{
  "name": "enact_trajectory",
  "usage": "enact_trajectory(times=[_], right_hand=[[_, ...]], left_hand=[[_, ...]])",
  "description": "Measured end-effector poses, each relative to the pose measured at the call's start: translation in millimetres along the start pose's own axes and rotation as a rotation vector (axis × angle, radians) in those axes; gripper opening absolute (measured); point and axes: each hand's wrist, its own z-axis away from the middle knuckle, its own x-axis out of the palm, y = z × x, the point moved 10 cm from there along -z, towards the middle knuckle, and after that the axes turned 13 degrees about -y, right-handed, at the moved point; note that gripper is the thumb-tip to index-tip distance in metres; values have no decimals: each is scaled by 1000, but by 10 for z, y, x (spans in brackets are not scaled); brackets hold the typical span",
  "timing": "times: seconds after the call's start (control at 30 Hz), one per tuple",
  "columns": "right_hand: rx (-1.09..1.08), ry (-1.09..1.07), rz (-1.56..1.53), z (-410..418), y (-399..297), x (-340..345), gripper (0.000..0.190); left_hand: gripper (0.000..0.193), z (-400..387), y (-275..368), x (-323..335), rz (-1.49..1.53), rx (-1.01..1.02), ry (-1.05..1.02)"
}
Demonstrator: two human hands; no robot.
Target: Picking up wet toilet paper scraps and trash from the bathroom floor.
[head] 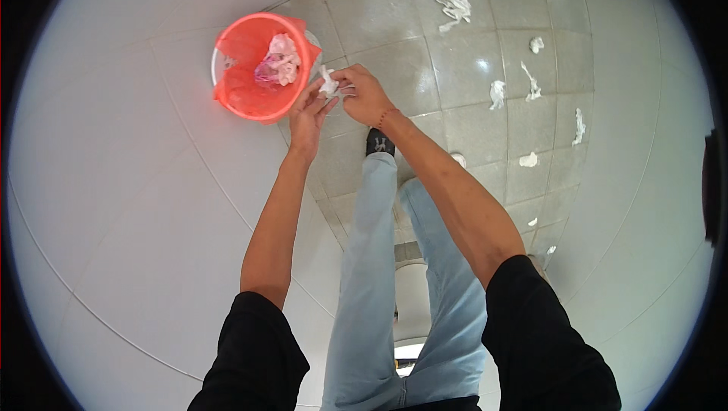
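A crumpled piece of white tissue point(328, 81) is pinched in the fingertips of my right hand point(367, 92). My left hand point(306, 124) has its fingers spread at the lower side of the tissue; whether they grip it cannot be made out. Just left of both hands stands a waste bin lined with an orange-red plastic bag point(242, 95), its edge folded over the rim. Wadded tissue point(284, 58) lies inside, with a pink-purple plastic wrapper point(267, 71) beside it.
Crumpled tissues lie scattered over the grey tiled floor point(392, 18), including a large one point(454, 8) at the back and several to the right, such as one piece point(497, 95). Pale walls point(142, 183) rise on both sides. Behind my legs is a pale rounded fixture point(412, 303).
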Motion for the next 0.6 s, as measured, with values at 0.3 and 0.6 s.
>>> enact_trajectory(times=[0.3, 0.6], right_hand=[[-19, -14, 35, -553, -412, 686, 44], [380, 346, 24, 585, 854, -358, 22]], left_hand=[[57, 254, 451, -1027, 110, 150, 335], [46, 280, 359, -585, -855, 154, 638]])
